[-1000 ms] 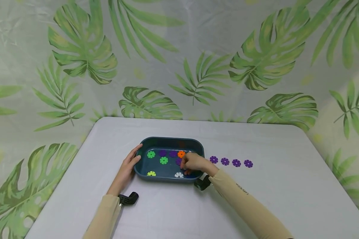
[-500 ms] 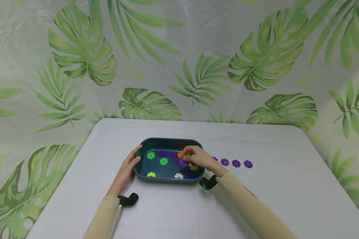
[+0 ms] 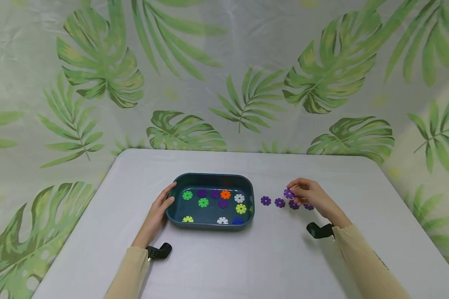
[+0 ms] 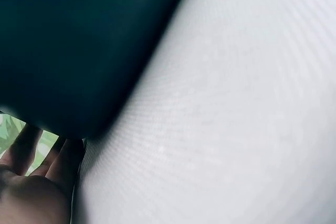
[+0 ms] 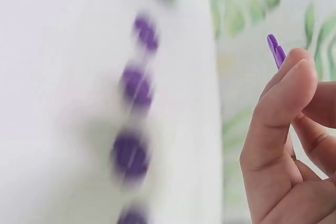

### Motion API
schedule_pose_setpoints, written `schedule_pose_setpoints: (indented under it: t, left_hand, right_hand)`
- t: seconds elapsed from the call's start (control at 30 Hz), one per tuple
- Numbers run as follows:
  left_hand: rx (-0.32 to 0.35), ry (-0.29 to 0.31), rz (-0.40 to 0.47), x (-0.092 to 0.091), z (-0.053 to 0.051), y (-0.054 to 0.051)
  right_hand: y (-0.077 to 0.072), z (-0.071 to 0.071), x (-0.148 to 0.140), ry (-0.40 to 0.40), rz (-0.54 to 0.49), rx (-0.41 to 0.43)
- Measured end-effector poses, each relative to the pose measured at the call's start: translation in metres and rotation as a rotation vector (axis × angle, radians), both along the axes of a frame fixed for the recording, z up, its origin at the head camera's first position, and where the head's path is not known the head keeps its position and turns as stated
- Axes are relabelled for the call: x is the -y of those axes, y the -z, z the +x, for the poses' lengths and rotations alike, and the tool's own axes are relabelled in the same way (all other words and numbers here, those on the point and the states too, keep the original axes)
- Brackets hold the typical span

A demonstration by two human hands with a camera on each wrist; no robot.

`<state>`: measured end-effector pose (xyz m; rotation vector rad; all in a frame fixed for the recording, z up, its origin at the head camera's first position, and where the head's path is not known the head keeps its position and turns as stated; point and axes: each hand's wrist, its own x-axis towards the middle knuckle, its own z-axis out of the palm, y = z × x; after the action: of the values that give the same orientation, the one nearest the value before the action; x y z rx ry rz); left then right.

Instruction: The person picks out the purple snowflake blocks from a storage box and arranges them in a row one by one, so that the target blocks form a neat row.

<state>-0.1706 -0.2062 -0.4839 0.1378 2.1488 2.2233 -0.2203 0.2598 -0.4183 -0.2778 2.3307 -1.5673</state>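
From my station I count two hands, one bin and sixteen notched discs. My right hand (image 3: 313, 197) pinches one purple disc (image 3: 287, 193) between thumb and fingertips, out over the desk (image 3: 217, 265), near the third of the four discs in the row; the right wrist view gives it to me nearly edge-on.

That row is four purple discs (image 3: 263, 201), lying flat to the right of the bin and spaced apart, the far-right one partly hidden by my fingers.

My left hand (image 3: 157, 212) has its thumb and fingers spread, resting along the left end of the dark teal bin (image 3: 209, 226).

Inside the bin I count eleven discs: three purple ones (image 3: 223, 205), two green ones (image 3: 187, 193), two white ones (image 3: 239, 196), two yellow ones (image 3: 240, 206), one orange one (image 3: 223, 194) and one blue one (image 3: 238, 221). The lower yellow, white and blue ones are partly cut off by the near rim.

Two black wrist cameras (image 3: 159, 251) show, one per arm.
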Motion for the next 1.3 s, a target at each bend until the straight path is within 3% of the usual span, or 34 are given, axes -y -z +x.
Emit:
schedule_pose_setpoints:
  t: [0.17, 0.3, 0.5, 0.67, 0.8, 0.97, 1.1, 1.3]
  left_hand:
    - [-0.016, -0.006, -0.014, 0.004, -0.001, 0.008]
    - [-0.024, -0.001, -0.014, 0.005, -0.001, 0.009]
    - [-0.004, -0.007, -0.012, 0.005, 0.001, 0.007]
    - [0.009, 0.005, 0.005, 0.001, 0.008, -0.006]
    - [0.014, 0.007, -0.001, -0.002, 0.013, -0.017]
    - [0.019, 0.002, -0.007, -0.003, 0.013, -0.02]
    - [0.005, 0.011, -0.005, -0.003, 0.009, -0.017]
    - [-0.003, 0.0, -0.003, 0.001, -0.001, 0.003]
  right_hand:
    - [0.018, 0.006, -0.048, 0.106, 0.035, 0.037]
    - [0.03, 0.01, -0.071, 0.15, 0.097, 0.058]
    - [0.04, 0.013, -0.084, 0.174, 0.136, 0.051]
    - [0.041, 0.014, -0.081, 0.221, 0.218, 0.019]
    - [0.033, 0.012, -0.065, 0.223, 0.241, -0.015]
    - [0.015, 0.006, -0.024, 0.141, 0.092, -0.049]
    - [0.0, 0.004, 0.02, 0.048, -0.026, -0.07]
    - [-0.011, 0.004, 0.09, -0.072, -0.143, -0.021]
